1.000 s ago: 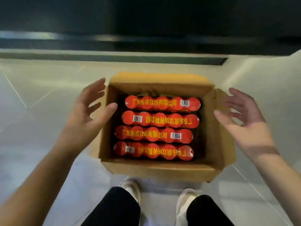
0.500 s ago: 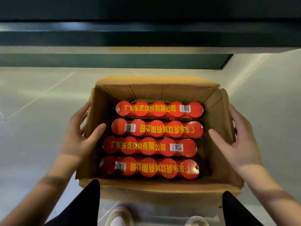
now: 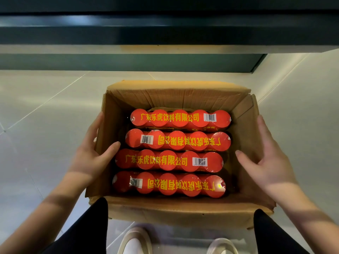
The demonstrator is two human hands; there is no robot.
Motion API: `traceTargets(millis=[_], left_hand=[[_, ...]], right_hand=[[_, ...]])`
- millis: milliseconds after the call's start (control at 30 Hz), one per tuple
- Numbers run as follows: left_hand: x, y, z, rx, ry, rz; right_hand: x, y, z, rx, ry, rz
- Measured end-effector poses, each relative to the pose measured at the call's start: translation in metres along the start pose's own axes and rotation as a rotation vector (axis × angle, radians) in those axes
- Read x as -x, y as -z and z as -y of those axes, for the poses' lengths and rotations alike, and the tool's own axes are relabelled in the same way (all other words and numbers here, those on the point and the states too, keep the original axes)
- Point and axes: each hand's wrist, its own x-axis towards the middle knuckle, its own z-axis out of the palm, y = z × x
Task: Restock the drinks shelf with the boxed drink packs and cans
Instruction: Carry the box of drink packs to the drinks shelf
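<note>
An open cardboard box (image 3: 174,96) sits on the floor right in front of me. Inside lie several shrink-wrapped drink packs (image 3: 176,142), rows of red tops with yellow lettering and barcode stickers. My left hand (image 3: 89,158) grips the box's left wall, thumb inside and fingers outside. My right hand (image 3: 271,162) grips the right wall the same way, its thumb just clear of the packs.
A dark shelf unit (image 3: 165,33) runs across the top of the view, its base ending at the right. Pale floor tiles (image 3: 45,107) surround the box. My knees in black trousers (image 3: 88,226) and white shoes (image 3: 135,241) are at the box's near side.
Both hands came in from hovering beside the box and took hold of its side walls. The box now looks larger and closer, and my knees have come in at its near corners.
</note>
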Motion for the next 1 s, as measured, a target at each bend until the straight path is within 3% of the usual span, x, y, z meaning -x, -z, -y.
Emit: traceTargets(millis=[300, 633, 1000], left_hand=[[-0.001, 0.002, 0.002, -0.146, -0.019, 0.022], [0.001, 0.007, -0.009, -0.381, 0.033, -0.002], [0.002, 0.003, -0.017, -0.265, 0.112, -0.024]], right_hand=[[0.001, -0.003, 0.0, -0.04, -0.004, -0.045], [0.001, 0.001, 0.012, 0.115, -0.06, 0.002], [0.008, 0.003, 0.024, 0.082, -0.098, -0.028]])
